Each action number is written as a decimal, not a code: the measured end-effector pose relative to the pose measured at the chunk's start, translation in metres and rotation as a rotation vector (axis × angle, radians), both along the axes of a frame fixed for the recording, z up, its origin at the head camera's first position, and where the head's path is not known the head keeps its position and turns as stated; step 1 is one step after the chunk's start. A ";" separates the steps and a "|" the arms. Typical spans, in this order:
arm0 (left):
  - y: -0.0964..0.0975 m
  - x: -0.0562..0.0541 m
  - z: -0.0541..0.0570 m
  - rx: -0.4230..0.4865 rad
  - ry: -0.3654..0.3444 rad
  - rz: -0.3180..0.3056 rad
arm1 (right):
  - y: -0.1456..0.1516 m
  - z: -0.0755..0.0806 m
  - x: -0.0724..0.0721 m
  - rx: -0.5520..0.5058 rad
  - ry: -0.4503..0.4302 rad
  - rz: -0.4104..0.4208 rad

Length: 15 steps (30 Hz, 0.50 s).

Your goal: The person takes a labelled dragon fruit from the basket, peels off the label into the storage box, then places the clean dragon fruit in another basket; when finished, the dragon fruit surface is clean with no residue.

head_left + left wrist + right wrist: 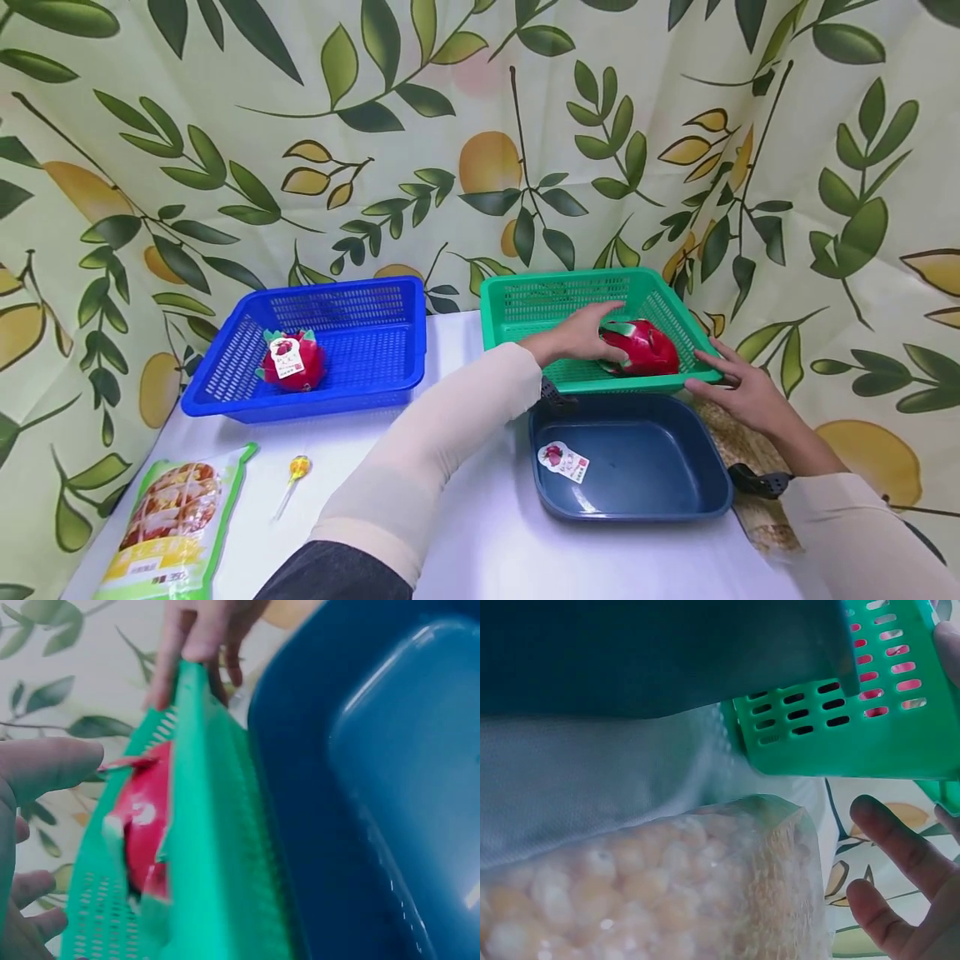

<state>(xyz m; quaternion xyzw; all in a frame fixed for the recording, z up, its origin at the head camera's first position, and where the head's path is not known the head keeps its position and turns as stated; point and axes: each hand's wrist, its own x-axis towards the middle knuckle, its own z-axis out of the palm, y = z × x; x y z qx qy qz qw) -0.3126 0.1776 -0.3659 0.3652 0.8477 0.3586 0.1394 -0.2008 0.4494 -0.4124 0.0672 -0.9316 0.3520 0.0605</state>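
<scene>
A red dragon fruit lies on its side in the green basket. My left hand is over the basket beside the fruit's leafy end, thumb and fingers spread apart. In the left wrist view a gap shows between these fingers and the fruit. My right hand holds the basket's right front corner, thumb at the near rim and index finger on the side rim. Its other fingers stretch out below the basket in the right wrist view.
A dark blue basin with a loose fruit label inside stands before the green basket. A clear bag of round pale pieces lies right. Leftward are a blue basket holding another dragon fruit, a lollipop and a food packet.
</scene>
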 end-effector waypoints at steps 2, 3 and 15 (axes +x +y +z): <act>-0.013 0.003 0.006 0.018 0.016 0.015 | 0.000 0.001 -0.001 0.010 -0.011 0.001; -0.019 0.005 0.009 0.028 0.026 0.022 | 0.000 0.001 -0.001 0.014 -0.015 0.000; -0.103 0.035 0.041 0.100 0.135 0.141 | 0.001 0.002 0.000 0.023 -0.081 -0.001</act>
